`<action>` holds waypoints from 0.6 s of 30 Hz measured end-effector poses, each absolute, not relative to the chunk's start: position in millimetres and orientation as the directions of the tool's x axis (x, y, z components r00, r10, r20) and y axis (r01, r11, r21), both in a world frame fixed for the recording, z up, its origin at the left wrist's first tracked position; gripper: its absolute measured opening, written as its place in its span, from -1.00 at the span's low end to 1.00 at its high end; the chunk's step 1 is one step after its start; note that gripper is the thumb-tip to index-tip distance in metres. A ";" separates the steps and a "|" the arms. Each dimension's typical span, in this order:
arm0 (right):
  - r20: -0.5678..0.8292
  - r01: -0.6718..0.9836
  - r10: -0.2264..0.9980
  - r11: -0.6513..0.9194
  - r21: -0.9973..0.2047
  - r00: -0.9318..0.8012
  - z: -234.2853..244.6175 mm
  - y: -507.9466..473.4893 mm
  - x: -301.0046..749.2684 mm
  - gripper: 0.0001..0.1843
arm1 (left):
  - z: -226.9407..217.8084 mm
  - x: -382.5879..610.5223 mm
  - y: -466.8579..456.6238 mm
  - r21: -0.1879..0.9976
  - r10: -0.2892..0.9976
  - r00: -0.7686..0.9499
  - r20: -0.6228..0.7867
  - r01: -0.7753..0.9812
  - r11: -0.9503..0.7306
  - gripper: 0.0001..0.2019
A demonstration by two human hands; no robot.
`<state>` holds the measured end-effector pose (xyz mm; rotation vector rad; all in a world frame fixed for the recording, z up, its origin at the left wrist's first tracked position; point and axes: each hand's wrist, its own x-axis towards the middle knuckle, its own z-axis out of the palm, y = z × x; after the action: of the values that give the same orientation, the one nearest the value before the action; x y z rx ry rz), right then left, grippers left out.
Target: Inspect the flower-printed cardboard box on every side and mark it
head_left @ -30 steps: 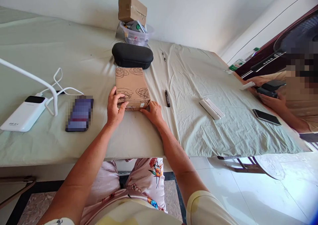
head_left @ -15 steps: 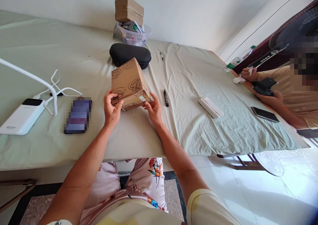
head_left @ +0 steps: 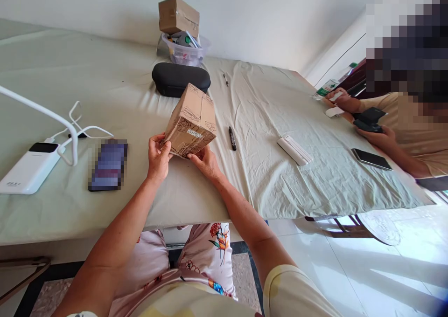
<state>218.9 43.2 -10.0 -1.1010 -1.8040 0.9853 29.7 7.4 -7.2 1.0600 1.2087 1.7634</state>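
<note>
A brown cardboard box [head_left: 192, 120] with scribbled black marks and a small barcode label is held tilted above the table's near edge. My left hand [head_left: 157, 157] grips its lower left corner, thumb on the front face. My right hand [head_left: 205, 161] holds it from underneath at the lower right. Both hands are closed on the box. Beneath it lies the pale green cloth [head_left: 115, 88] covering the table.
A black marker [head_left: 231, 138], a black case [head_left: 180, 79], a clear tub [head_left: 184, 52] with a second carton [head_left: 178, 16] on top. Left: phone [head_left: 108, 164], white power bank [head_left: 28, 167], cables. Right: white folded item [head_left: 294, 150], another person's hands [head_left: 380, 138], a phone [head_left: 371, 159].
The box was flat on the table a second ago; both hands have lifted it and turned it, so the labelled end now faces me. The person at right has leaned in.
</note>
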 end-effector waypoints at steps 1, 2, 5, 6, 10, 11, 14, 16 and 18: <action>0.223 0.310 0.924 0.320 -0.895 -0.310 -8.2 43.0 219.1 -0.19 | -7.3 30.2 7.3 0.951 0.898 -0.391 0.201 -0.142 -0.275 -0.38; 0.221 0.313 0.926 0.317 -0.895 -0.306 -6.7 43.2 219.6 -0.19 | -7.8 30.7 7.2 0.951 0.901 -0.394 0.180 -0.164 -0.262 -0.39; 0.229 0.349 0.934 0.319 -0.881 -0.275 -5.4 46.5 223.3 -0.26 | -10.6 31.0 6.3 0.967 0.898 -0.413 0.152 -0.124 -0.221 -0.46; 0.239 0.365 0.935 0.325 -0.872 -0.262 -6.1 48.1 225.0 -0.29 | -11.6 30.6 5.9 0.975 0.890 -0.425 0.165 -0.066 -0.212 -0.49; 0.265 0.411 0.932 0.348 -0.843 -0.247 -11.5 54.2 231.1 -0.40 | -10.8 27.7 3.6 0.961 0.864 -0.436 0.254 0.217 -0.173 -0.67; 0.262 0.418 0.932 0.349 -0.839 -0.251 -12.8 55.3 232.1 -0.42 | -9.3 27.1 2.8 0.949 0.864 -0.427 0.268 0.274 -0.159 -0.71; 0.250 0.434 0.937 0.337 -0.836 -0.245 -15.4 57.5 233.9 -0.43 | -4.3 26.2 0.7 0.908 0.875 -0.390 0.286 0.402 -0.118 -0.81; 0.242 0.436 0.941 0.326 -0.839 -0.237 -15.9 58.2 234.5 -0.43 | -2.7 25.9 0.3 0.881 0.883 -0.369 0.289 0.464 -0.095 -0.84; 0.232 0.430 0.943 0.317 -0.845 -0.238 -15.7 58.2 234.6 -0.44 | -3.2 25.2 1.0 0.848 0.883 -0.354 0.310 0.523 -0.088 -0.84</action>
<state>234.6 58.2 -15.7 -1.2252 -1.8162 0.8447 25.2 1.0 -3.2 1.5257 1.8406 1.4220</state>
